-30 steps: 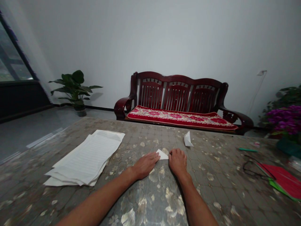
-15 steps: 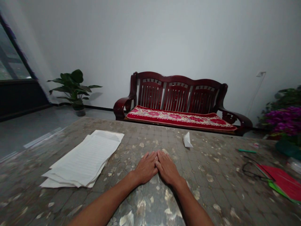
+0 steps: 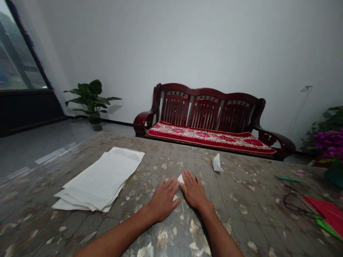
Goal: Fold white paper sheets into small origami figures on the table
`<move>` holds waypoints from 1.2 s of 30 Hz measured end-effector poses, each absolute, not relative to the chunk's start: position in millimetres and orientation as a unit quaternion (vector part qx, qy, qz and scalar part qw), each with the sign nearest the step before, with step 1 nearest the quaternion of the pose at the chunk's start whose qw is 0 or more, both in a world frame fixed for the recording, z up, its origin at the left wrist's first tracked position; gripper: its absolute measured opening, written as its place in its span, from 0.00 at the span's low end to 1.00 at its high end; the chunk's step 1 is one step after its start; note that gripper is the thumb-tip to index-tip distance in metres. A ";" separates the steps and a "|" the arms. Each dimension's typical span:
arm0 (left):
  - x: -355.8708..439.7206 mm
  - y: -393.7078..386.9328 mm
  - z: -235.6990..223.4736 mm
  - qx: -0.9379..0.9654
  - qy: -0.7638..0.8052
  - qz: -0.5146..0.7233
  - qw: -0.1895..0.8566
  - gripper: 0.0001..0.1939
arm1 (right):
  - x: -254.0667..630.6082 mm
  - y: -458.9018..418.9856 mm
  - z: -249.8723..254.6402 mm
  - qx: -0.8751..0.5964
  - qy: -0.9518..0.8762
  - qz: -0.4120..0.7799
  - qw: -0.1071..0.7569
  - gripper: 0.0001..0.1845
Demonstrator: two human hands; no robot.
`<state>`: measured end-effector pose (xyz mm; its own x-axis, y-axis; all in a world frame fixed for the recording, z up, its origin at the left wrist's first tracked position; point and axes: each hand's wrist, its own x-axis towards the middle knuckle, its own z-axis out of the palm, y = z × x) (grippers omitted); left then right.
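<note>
You've got both bare hands down flat on the table now, palms to the surface, your left hand (image 3: 164, 200) and your right hand (image 3: 194, 191) angled in toward each other, and the fingers on each are straight and slightly spread, with no pinch on anything. Right between those fingertips sits a small white folded paper piece (image 3: 181, 179), mostly hidden by your hands, with only a pale corner showing. Just ahead and to your right, a second white folded paper piece (image 3: 216, 163) stands on its creased edges. Over to your left lies a loose stack of white lined paper sheets (image 3: 103, 178), well clear of your left hand. All of this is on a mottled grey-and-gold patterned table cover (image 3: 241, 221). Out on your right there's a slim green pen (image 3: 288, 179), a thin black wire-like loop (image 3: 293, 203), too blurred to name, and a red sheet (image 3: 325, 210) lying over a green sheet (image 3: 325, 228). Beyond the table stands a dark red wooden bench (image 3: 205, 107) with a red floral cushion (image 3: 211, 137).
</note>
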<state>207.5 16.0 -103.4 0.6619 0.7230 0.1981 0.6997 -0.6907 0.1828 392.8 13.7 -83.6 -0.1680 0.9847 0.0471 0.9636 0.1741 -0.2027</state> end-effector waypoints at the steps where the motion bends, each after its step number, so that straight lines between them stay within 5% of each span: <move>1: 207.4 15.7 -102.9 0.908 0.396 0.128 0.041 0.30 | 392.3 13.8 -83.6 -0.641 -0.760 0.063 0.083 0.32; 17: 216.0 24.9 -88.5 0.886 0.440 0.139 0.040 0.24 | 408.3 -1.0 -83.8 -0.686 -0.723 0.051 0.060 0.32; 23: 258.0 30.1 -91.2 0.917 0.359 0.141 0.104 0.30 | 411.1 -2.5 -79.9 -0.666 -0.742 0.055 0.044 0.30; 36: 241.4 33.2 -96.4 0.927 0.355 0.096 0.072 0.31 | 422.2 -0.2 -83.4 -0.698 -0.711 0.070 0.045 0.31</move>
